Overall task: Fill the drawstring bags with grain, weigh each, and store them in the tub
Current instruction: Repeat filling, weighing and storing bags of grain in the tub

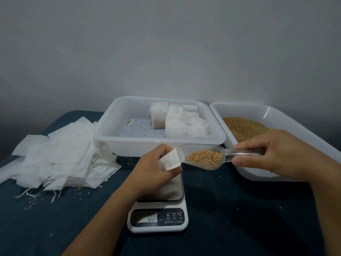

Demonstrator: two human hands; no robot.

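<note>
My left hand (154,164) grips a small white drawstring bag (170,159) above the scale, its mouth turned toward the scoop. My right hand (271,150) holds the handle of a clear plastic scoop (201,164) loaded with golden grain (204,157); the scoop's front edge touches the bag's mouth. A white kitchen scale (158,218) sits below, its display reading 0.0. The white tub (129,143) behind holds several filled bags (182,122) at its right side. A second white tub (258,174) at right holds loose grain (243,128).
A heap of empty white bags (62,157) with loose strings lies at left on the dark blue table cover (230,209). Stray grains are scattered on the cover near the heap and the tubs. A grey wall stands behind.
</note>
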